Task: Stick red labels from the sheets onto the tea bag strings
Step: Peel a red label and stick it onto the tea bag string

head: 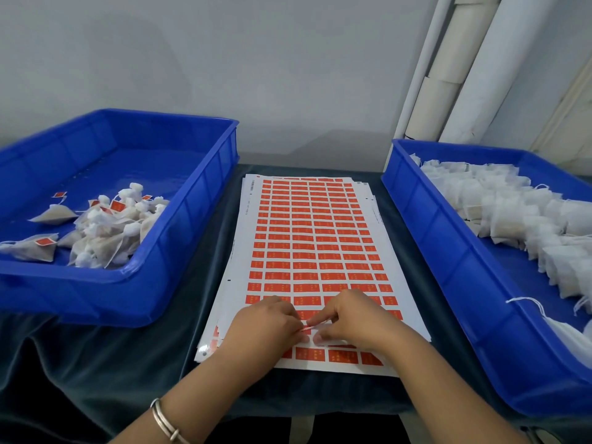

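Note:
A stack of white sheets (307, 238) covered in rows of small red labels lies in the middle of the dark table. Both my hands rest on its near end. My left hand (266, 325) and my right hand (349, 318) meet fingertip to fingertip and pinch a partly lifted red label (308, 328) between them. The left blue tray (179, 219) holds tea bags (105, 229) with red labels on their strings. The right blue tray (448, 267) is filled with white tea bags (525, 216) that carry no labels, with loose strings trailing near its front.
A dark cloth (96, 363) covers the table and hangs over its front edge. White pipes or rolls (458, 68) lean against the grey wall behind the right tray. A metal bangle (163, 421) sits on my left wrist.

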The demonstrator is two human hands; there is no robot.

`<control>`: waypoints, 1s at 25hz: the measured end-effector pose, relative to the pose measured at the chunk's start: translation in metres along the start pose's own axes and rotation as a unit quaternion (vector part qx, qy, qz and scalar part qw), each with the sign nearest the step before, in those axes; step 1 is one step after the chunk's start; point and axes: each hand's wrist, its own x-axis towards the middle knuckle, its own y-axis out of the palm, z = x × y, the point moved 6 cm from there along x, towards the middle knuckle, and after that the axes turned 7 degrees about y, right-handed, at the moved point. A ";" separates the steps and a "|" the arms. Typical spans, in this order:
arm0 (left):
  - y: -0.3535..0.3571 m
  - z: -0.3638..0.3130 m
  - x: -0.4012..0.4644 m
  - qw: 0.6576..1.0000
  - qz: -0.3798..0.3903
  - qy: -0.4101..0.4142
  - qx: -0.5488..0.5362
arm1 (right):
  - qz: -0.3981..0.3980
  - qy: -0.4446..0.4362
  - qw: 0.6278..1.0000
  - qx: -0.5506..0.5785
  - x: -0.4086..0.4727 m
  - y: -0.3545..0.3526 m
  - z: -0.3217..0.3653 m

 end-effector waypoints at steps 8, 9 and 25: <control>-0.003 0.002 -0.004 1.000 -0.007 -0.005 -0.021 | -0.013 -0.010 1.000 -0.001 0.000 0.002 0.000; -0.005 0.002 -0.001 1.000 0.003 -0.003 -0.020 | -0.013 -0.010 1.000 0.001 0.000 0.001 0.001; -0.005 -0.009 0.009 0.982 0.082 0.113 0.124 | -0.014 -0.017 1.000 0.021 -0.001 0.001 0.002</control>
